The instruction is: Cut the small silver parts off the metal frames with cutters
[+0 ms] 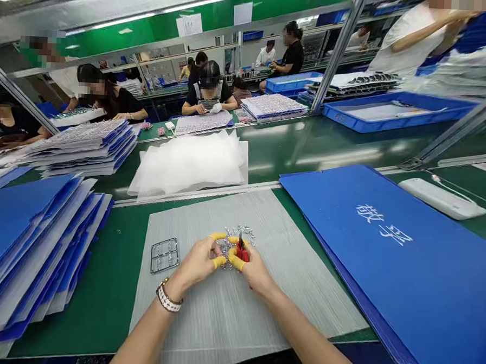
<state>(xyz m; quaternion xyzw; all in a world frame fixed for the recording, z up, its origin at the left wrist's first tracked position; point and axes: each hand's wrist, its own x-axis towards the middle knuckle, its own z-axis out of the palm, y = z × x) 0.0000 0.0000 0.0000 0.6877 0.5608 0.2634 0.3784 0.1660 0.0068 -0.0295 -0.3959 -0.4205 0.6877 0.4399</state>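
My right hand grips red-handled side cutters, their metal tips pointing up into a cluster of small silver metal parts. My left hand pinches at that cluster with fingertips in yellow finger cots, though the exact piece is partly hidden. Both hands are over a grey ribbed sheet. An emptied metal frame lies on it to the left of my left hand. A white-banded watch circles my left wrist.
A blue corrugated folder with white characters lies to the right, and stacked blue folders to the left. White foam sheets lie ahead. Across the green bench, co-workers sit among stacked sheets and blue trays.
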